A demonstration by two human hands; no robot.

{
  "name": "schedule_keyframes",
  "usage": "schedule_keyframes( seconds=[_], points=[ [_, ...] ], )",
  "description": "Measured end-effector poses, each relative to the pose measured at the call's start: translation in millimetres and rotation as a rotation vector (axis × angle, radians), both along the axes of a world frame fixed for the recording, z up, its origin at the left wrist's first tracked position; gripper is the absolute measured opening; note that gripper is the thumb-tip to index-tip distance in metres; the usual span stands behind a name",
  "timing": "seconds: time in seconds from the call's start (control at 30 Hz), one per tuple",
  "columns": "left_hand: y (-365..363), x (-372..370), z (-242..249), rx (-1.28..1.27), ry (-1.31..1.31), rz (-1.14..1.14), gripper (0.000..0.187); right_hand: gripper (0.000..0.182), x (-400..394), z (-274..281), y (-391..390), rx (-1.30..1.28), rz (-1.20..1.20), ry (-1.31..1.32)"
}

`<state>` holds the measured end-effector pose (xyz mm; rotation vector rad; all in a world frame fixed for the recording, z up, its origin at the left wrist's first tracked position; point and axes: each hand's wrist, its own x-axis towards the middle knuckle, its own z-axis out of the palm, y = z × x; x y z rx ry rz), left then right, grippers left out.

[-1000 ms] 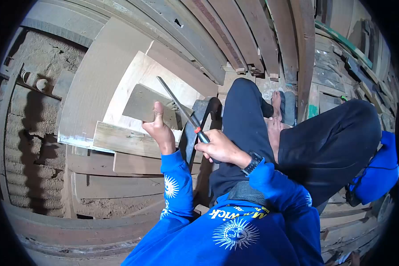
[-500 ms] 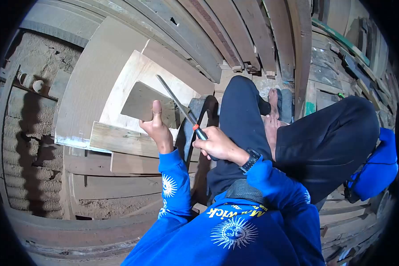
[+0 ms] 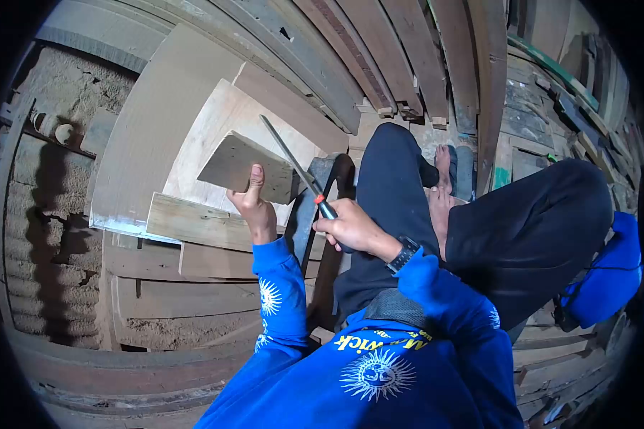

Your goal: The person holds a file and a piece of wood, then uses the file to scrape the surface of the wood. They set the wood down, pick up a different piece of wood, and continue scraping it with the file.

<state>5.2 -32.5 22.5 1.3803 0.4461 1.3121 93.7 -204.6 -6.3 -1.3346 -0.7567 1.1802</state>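
My left hand (image 3: pixel 256 207) is closed on a small flat wooden block (image 3: pixel 242 163), thumb on the near edge and the fingers hidden beneath. The block is held tilted over a pale plywood sheet (image 3: pixel 218 114). In my right hand (image 3: pixel 356 227) is a long, slim metal file (image 3: pixel 285 149), gripped by its black handle with a red collar. Its blade points up and away to the left, passing over the block's right end in this view. A dark curved support (image 3: pixel 315 187) stands beside the block, between it and my leg.
A wooden strip (image 3: pixel 200 223) lies along the plywood's near edge, over a larger grey board (image 3: pixel 147 121). Long planks (image 3: pixel 393 61) lean ahead of me. A blue bag-like item (image 3: pixel 608 275) sits at my right, near stacked wood pieces (image 3: pixel 562 361).
The block has tilted in my left hand, so its thick right end shows more. The file has shifted slightly up and to the right, along with my right hand.
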Motion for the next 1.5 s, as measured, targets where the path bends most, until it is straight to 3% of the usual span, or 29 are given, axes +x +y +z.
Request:
schedule_keyframes(
  seconds=[0.4, 0.57, 0.67, 0.77, 0.9, 1.2, 1.5],
  points=[
    [2.9, -3.7, 0.4, -0.098, 0.001, -0.011, 0.032, 0.023, -4.7, -10.0, -4.1, 0.005, 0.019, 0.028],
    [-10.9, 7.7, 9.7, 0.121, 0.136, -0.011, 0.032, 0.021, 0.9, -10.7, 2.4, -0.005, -0.033, 0.087],
    [-12.7, 7.8, 12.1, 0.066, 0.131, 0.106, 0.034, 0.028, -0.9, -4.7, -10.3, -0.115, -0.011, 0.037],
    [-3.5, 3.5, 4.3, -0.084, -0.005, 0.042, 0.033, 0.029, -4.0, -13.3, -12.7, -0.059, 0.011, 0.037],
    [-6.7, 3.5, 4.9, 0.069, 0.072, 0.046, 0.034, 0.029, -4.8, -14.4, -2.9, -0.07, -0.011, 0.107],
    [3.3, 3.2, 1.4, -0.074, 0.015, 0.116, 0.039, 0.029, -5.1, 6.1, -15.9, -0.138, 0.034, -0.092],
    [-1.3, 6.7, 3.0, -0.039, 0.059, 0.168, 0.039, 0.029, -10.3, 2.9, -4.3, -0.14, -0.012, -0.005]
  ],
)
